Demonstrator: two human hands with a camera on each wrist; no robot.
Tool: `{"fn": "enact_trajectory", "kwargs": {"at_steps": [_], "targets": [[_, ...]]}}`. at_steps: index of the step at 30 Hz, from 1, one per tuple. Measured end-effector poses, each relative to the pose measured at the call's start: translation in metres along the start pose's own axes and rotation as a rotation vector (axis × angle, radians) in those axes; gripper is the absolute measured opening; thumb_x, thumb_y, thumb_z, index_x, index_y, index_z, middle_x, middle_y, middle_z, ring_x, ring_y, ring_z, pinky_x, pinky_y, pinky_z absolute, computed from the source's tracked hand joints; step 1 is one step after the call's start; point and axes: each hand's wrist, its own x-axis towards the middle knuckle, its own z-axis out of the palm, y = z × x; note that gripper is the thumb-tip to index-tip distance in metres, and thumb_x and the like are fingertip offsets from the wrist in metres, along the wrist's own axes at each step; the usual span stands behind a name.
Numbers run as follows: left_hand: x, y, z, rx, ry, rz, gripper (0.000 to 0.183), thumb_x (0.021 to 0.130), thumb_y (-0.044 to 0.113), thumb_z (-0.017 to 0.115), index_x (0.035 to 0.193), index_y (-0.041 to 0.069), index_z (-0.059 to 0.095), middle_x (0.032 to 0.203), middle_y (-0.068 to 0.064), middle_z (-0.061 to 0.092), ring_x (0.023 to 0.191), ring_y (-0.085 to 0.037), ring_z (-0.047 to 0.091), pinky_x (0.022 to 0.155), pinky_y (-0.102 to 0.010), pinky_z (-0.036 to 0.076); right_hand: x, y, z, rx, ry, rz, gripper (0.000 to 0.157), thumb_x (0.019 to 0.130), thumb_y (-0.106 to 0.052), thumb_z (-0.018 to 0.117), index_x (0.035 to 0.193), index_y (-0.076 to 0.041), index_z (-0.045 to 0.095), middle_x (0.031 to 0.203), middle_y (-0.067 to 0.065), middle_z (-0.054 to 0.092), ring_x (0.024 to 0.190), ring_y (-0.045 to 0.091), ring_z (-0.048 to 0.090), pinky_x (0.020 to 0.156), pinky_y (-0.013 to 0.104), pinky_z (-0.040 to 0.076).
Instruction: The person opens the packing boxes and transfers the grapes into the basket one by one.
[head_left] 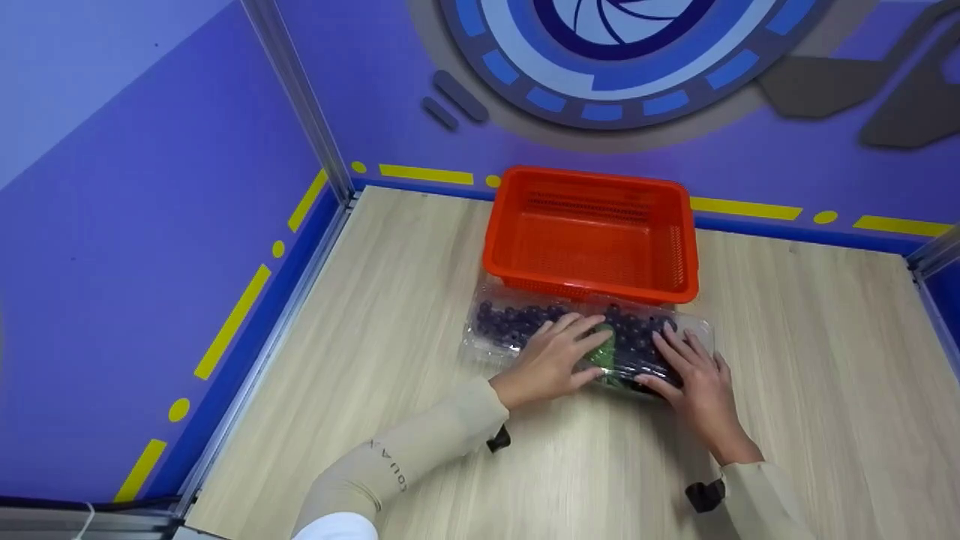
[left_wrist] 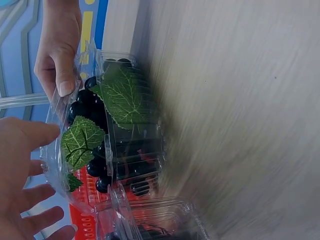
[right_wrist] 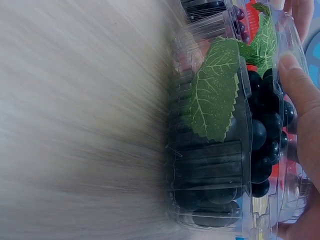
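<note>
The left hand's grip and right hand's grip are unclenched, straight fingers resting on the clear lid, perhaps for pressing evenly above dark grapes.

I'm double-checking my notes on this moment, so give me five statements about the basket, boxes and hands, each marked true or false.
1. The red basket stands nearer the person than the clear boxes. False: it stands beyond them.
2. The right-hand box holds dark round fruit and green leaves. True.
3. The right hand rests inside the basket. False: it touches the right-hand box.
4. The left hand is clenched. False: its fingers are spread.
5. Both clear boxes contain dark round fruit. True.
</note>
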Motion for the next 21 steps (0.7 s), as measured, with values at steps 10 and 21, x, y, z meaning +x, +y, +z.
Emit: {"fn": "enact_trajectory", "kwargs": {"at_steps": [10, 21], "targets": [[0.006, 0.003, 0.001, 0.02, -0.057, 0.022, 0.061, 0.093, 0.047, 0.059, 0.148, 0.026, 0.04, 0.156, 0.005, 0.035, 0.141, -0.023, 0.037, 0.112, -0.047, 0.037, 0.001, 0.001, 0.0, 0.007, -0.014, 0.013, 0.075, 0.079, -0.045, 0.073, 0.144, -0.022, 0.046, 0.153, 0.011, 0.04, 0.143, 0.038, 0.028, 0.108, 0.071, 0.018], [0.01, 0.005, 0.005, 0.037, -0.094, 0.038, 0.066, 0.091, 0.047, 0.062, 0.149, 0.027, 0.038, 0.158, 0.005, 0.032, 0.147, -0.021, 0.027, 0.114, -0.047, 0.034, 0.0, 0.002, 0.001, 0.026, -0.031, 0.02, 0.076, 0.08, -0.047, 0.071, 0.147, -0.024, 0.042, 0.155, 0.011, 0.036, 0.145, 0.037, 0.024, 0.11, 0.07, 0.014]]}}
